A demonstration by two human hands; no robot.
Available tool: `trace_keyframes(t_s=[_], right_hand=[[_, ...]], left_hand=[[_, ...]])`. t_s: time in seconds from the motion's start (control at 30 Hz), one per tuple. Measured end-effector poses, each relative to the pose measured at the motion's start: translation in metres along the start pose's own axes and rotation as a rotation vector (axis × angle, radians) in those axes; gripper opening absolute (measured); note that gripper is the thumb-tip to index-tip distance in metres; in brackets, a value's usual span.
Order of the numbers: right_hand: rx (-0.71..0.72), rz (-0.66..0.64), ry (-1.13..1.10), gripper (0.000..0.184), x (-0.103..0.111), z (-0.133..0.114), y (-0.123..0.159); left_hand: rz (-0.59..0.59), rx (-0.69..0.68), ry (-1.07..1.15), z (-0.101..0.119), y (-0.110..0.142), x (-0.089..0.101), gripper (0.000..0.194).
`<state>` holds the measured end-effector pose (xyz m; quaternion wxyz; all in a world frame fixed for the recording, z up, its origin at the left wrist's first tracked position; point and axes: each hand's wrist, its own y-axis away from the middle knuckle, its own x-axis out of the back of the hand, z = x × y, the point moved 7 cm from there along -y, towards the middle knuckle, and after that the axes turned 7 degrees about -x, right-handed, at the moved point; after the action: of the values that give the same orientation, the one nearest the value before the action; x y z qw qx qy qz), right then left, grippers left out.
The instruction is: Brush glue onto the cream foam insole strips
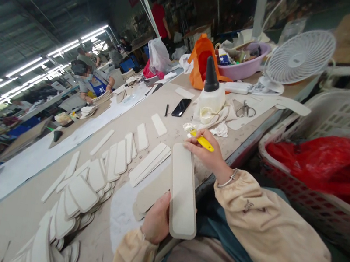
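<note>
Counts from where I stand: 1 long beige strip (183,190) in the left hand (156,222), 1 yellow-handled brush (200,140) in the right hand (207,150). 1 glue bottle (210,93) with black nozzle, 1 phone (181,107), 1 pen (167,110), 1 pair of scissors (245,110). 1 white desk fan (298,57), 1 purple basin (245,65), 1 orange bag (200,59), 1 white basket (334,129) holding 1 red bag (326,161). Beige cut pieces (87,183) fanned on the table (16,212): well over a dozen (overlap too heavy for an exact count). Other people in view: at least 2, one seated (88,82), one in red (159,18) standing at the back.
</note>
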<state>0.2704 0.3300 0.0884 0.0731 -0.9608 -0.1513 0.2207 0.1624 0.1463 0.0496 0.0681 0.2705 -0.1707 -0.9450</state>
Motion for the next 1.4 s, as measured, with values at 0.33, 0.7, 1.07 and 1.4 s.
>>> trace_keyframes(t_s=[0.33,0.7,1.07,1.4], right_hand=[[0.016,0.055,0.092,0.038,0.012,0.006,-0.002],[0.004,0.040,0.043,0.038,0.015,0.005,-0.003],[-0.005,-0.032,0.044,0.035,-0.004,-0.001,0.003],[-0.041,0.042,0.147,0.038,-0.001,0.001,0.009]], left_hand=[[-0.100,-0.010,-0.180,-0.006,0.007,-0.007,0.058],[-0.070,0.015,-0.148,-0.007,0.011,-0.012,0.056],[-0.074,-0.039,-0.160,-0.010,0.018,-0.002,0.060],[-0.078,-0.091,-0.146,-0.010,0.024,0.000,0.073]])
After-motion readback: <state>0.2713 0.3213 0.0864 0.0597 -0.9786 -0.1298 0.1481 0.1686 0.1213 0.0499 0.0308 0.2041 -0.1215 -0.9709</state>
